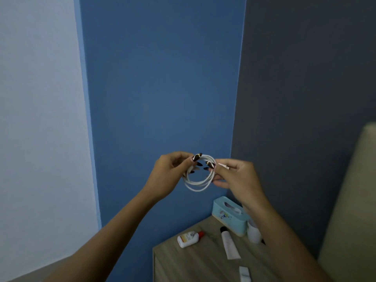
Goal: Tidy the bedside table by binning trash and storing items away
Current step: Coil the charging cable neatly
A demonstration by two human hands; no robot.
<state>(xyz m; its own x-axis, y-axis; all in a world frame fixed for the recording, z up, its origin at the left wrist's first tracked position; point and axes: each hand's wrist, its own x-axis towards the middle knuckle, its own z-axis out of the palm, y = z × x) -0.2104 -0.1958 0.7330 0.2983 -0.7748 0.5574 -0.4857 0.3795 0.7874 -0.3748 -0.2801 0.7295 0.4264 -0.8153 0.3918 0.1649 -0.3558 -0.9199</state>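
Observation:
A white cable (198, 183) is wound into a small coil and held up in front of the blue wall, above the bedside table (183, 259). My left hand (169, 175) pinches the coil's upper left side. My right hand (237, 176) pinches its upper right side, with a cable end sticking out past the fingertips. The coil's loops hang down between both hands.
On the wooden table lie a small white bottle with a red cap (189, 239), a white tube with a black cap (228, 244), a light blue tissue box (230, 217), a white container (254, 234) and another white item (245, 273). A beige headboard (350, 210) stands at right.

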